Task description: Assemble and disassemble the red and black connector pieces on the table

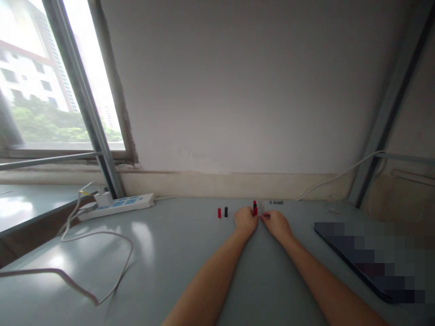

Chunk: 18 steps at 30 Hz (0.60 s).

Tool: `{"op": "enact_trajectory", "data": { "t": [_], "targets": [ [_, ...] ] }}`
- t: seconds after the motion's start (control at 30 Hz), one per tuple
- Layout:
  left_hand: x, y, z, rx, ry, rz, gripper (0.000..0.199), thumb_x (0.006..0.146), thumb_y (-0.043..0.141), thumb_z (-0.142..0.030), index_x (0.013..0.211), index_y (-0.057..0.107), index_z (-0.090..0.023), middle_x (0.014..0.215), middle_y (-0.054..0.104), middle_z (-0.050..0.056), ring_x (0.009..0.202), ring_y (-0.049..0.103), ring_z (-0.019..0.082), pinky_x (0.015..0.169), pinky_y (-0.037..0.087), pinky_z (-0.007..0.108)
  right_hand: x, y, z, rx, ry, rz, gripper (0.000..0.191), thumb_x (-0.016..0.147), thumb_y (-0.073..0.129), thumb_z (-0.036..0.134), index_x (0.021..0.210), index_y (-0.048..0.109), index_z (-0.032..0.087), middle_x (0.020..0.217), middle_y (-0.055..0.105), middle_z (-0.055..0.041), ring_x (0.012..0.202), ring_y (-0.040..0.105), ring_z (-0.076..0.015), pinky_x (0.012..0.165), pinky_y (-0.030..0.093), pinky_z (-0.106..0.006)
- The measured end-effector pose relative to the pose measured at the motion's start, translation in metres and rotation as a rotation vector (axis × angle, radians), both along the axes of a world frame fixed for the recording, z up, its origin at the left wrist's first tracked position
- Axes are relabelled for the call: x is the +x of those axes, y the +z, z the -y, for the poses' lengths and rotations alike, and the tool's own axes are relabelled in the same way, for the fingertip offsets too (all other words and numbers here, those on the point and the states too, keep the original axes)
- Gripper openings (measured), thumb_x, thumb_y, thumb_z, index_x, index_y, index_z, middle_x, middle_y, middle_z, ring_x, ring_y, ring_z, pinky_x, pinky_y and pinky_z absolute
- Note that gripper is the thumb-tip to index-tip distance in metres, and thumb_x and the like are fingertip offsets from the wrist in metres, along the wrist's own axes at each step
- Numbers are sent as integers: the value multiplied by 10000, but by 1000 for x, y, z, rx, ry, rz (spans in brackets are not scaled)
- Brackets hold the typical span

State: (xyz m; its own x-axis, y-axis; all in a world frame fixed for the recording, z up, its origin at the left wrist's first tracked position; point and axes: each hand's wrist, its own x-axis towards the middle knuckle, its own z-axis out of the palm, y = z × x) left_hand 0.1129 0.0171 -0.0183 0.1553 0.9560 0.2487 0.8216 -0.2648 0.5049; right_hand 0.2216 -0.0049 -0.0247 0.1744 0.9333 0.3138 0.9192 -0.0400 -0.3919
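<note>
My left hand rests on the grey table with its fingers curled in. Right at its fingertips is a small red cylinder, with black and red pieces just behind it; the grip itself is hidden. My right hand is closed in a pinch close beside, and what its fingertips hold is too small to make out. Between the hands, a faint see-through object stands near the fingertips. To the left of my left hand, another red cylinder and a black cylinder stand upright side by side.
Several small dark grey pieces lie in a row near the wall. A white power strip sits at the back left, its cable looping over the table. A dark flat device, partly blurred out, lies on the right.
</note>
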Motion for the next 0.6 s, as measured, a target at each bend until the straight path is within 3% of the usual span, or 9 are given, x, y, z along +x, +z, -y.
{"op": "enact_trajectory", "data": {
  "t": [0.3,0.6],
  "targets": [
    [-2,2,10,61,-11,-130,245,763,478,-271,915,599,-122,939,623,117,952,536,241,822,392,346,-1,1,1,-8,-10,54,235,772,486,296,864,664,174,841,666,-90,810,603,-191,672,422,-257],
    [-13,12,23,225,-55,-286,229,814,338,-164,926,533,-122,920,608,126,882,564,216,738,424,314,-2,8,9,-64,-39,234,227,792,442,268,854,629,157,889,654,-115,836,602,-213,662,418,-281]
  ]
}}
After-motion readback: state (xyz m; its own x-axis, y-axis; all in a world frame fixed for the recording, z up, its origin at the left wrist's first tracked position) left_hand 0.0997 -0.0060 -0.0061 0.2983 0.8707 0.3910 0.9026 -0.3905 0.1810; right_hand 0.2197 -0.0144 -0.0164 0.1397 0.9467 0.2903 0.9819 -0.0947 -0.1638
